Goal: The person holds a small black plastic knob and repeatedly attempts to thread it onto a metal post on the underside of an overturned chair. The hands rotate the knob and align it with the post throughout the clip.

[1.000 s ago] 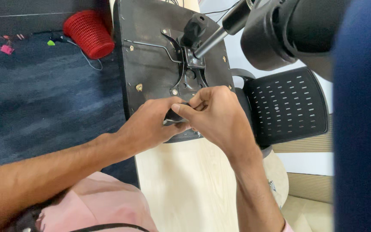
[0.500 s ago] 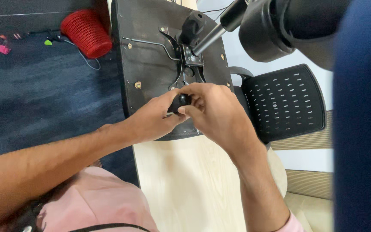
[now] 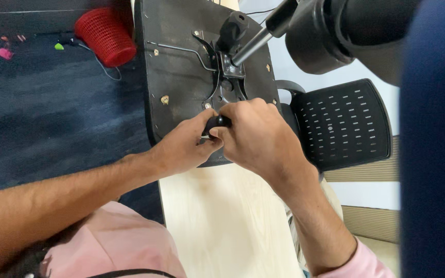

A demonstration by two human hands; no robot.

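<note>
At the far left I see a dark blue carpet [image 3: 37, 118] with some small coloured bits [image 3: 5, 53] on it, and a red basket [image 3: 106, 35] lying on its side near the top. Next to it, an upturned black chair seat [image 3: 181, 77] rests on a pale wooden table [image 3: 222, 221], underside up, with a metal plate [image 3: 222, 85] and a thin bent metal rod [image 3: 176, 49] in its middle. My left hand [image 3: 181, 146] comes from the lower left over the pink clothing, and its fingers are closed around a small black knob [image 3: 218, 122] at the near edge of the seat. My right hand [image 3: 256, 134] touches the left one and wraps over the same knob from the other side, fingers pressed together on it; the knob is mostly hidden between both hands. Above them a black lever with a metal shaft [image 3: 251, 44] goes up to the right. Further right stands a black perforated chair back [image 3: 343, 123], and a large blurred blue shape [image 3: 433, 154] fills the right edge
</note>
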